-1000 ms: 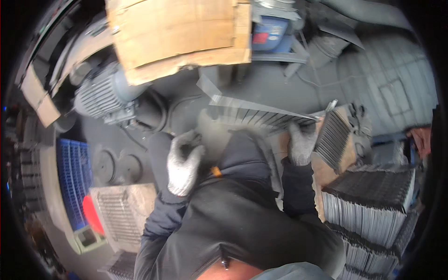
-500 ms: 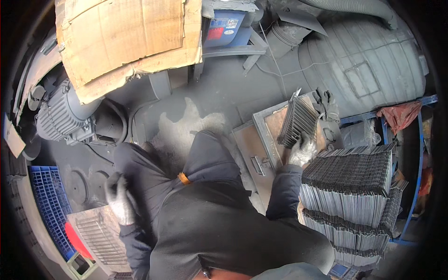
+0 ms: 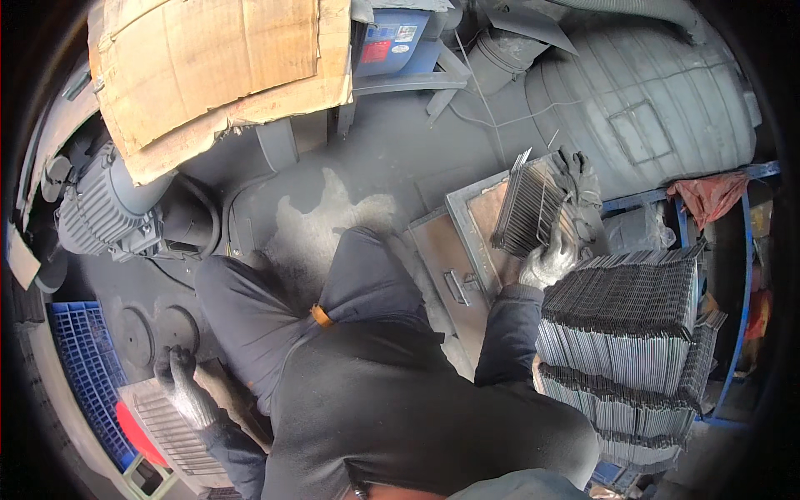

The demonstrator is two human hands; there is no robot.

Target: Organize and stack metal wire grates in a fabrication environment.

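head view: the right hand (image 3: 550, 257), fingers partly curled, meets the lower end of the slats (image 3: 525, 208) on the board (image 3: 486, 202); i cannot tell if it grips any. the left hand (image 3: 185, 393) is loosely open by the plate (image 3: 154, 421), nothing seen in it. the leaning slats might topple if one snags another. the blue bin's (image 3: 421, 60) red label (image 3: 376, 52) is too small to read.

Stacked grids (image 3: 617, 354) block rightward; floor (image 3: 392, 150) ahead lies open.
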